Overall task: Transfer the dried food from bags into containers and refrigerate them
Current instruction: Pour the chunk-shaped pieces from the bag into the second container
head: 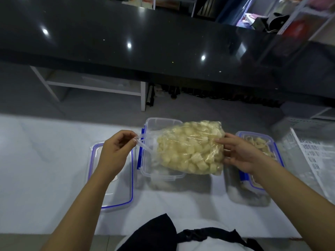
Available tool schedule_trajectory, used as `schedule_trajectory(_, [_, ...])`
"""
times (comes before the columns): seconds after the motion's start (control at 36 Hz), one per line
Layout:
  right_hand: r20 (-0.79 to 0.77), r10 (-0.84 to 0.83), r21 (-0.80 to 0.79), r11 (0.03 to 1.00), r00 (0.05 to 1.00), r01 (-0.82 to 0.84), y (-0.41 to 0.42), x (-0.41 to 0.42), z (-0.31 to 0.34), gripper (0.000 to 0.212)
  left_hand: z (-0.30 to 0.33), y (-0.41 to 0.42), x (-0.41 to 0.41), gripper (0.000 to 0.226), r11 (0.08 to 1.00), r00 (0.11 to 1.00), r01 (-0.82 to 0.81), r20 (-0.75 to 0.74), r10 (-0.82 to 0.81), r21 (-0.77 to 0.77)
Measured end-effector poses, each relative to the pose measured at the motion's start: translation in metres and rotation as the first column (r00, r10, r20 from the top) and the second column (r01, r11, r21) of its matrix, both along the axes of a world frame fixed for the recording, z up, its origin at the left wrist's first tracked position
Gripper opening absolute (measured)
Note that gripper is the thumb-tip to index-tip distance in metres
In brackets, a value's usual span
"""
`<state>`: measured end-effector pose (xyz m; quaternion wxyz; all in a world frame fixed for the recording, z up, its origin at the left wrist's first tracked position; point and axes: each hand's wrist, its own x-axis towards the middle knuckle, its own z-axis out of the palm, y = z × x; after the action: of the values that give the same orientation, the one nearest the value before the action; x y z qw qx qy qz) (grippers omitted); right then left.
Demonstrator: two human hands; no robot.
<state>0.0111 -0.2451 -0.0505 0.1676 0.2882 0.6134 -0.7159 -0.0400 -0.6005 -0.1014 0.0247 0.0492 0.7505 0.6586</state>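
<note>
The bag (190, 147) hides most of the open container (159, 171) beneath. The right forearm (272, 178) covers part of the filled container (261, 142).

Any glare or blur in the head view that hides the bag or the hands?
Head view: ceiling-light glare spots sit only on the dark counter, away from the work; the bag has mild plastic sheen, contents readable; left hand and right hand are sharp; edges bend from wide-angle distortion, and the background top right is soft.
</note>
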Motion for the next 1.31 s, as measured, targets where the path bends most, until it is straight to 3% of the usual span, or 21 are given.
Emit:
schedule_trajectory(0.11, [-0.019,-0.004,-0.007,1.000,1.000,0.004,0.000,-0.001,-0.002,0.029,0.000,0.003,0.001,0.030,0.999,1.000,0.014,-0.006,-0.014,-0.047])
schedule_trajectory(0.28, [-0.031,0.008,0.026,1.000,0.999,-0.007,-0.002,-0.001,0.003,0.045,0.004,0.005,0.000,0.029,0.999,1.000,-0.002,-0.020,0.001,-0.040])
schedule_trajectory(0.56, [-0.094,0.013,0.034,0.999,0.995,-0.009,0.000,-0.005,0.021,0.042,0.013,0.007,0.000,0.034,0.997,0.998,-0.023,-0.061,0.027,0.070])
schedule_trajectory(0.67, [-0.118,-0.015,0.041,0.999,0.993,0.020,0.004,-0.008,0.029,0.040,0.004,0.011,0.004,0.029,1.000,0.999,0.009,-0.032,-0.009,-0.024])
schedule_trajectory(0.78, [-0.048,-0.018,0.078,0.997,0.999,0.021,0.002,-0.007,0.025,0.022,-0.009,0.018,0.010,0.021,0.984,0.997,0.076,0.019,-0.074,-0.161])
schedule_trajectory(0.89, [-0.056,-0.027,0.065,0.997,0.998,0.031,0.001,-0.007,0.025,0.016,-0.010,0.021,0.014,0.017,0.984,0.998,0.054,0.022,-0.051,-0.171])
schedule_trajectory(1.0, [-0.110,-0.021,0.071,0.997,0.994,0.029,0.000,-0.011,0.035,0.033,-0.005,0.024,0.011,0.014,0.983,0.999,0.035,0.015,-0.033,-0.181])
schedule_trajectory(1.31, [-0.167,-0.006,0.131,0.991,0.986,0.028,-0.014,-0.024,0.052,0.017,-0.003,0.029,0.013,0.017,0.983,0.998,0.056,0.014,-0.055,-0.176])
